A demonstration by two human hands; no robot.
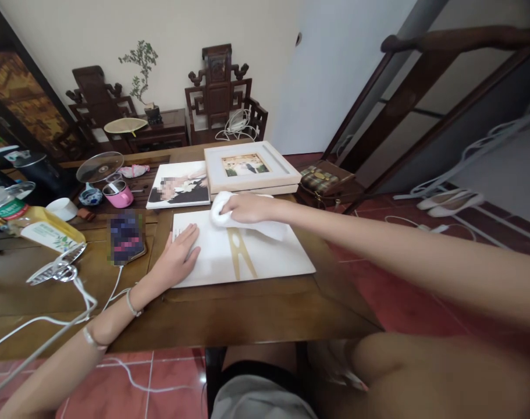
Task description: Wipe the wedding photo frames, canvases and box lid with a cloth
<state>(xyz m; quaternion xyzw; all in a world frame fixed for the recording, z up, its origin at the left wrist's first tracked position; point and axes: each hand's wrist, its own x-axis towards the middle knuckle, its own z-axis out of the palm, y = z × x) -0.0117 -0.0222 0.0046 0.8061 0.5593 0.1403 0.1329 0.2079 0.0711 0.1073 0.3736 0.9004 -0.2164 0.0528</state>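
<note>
A flat white board [207, 265] with a gold, peg-like shape on it lies on the wooden table. My left hand [180, 256] rests flat on the board's left side, fingers stretched out. In my right hand [251, 208] is a bunched white cloth [221, 210], pressed against the board's far part. A loose end of the cloth trails to the right over the white surface. The cloth and my right hand cover the top of the gold shape. Bracelets circle my left wrist.
Behind the board lie a photo panel [177, 195] and stacked picture frames [286, 166]. Leftward are a phone [125, 238] on a cable, a pink mug [118, 195] and an oil-coloured bottle [50, 227]. A brown bag [328, 177] sits by the right chair [399, 99].
</note>
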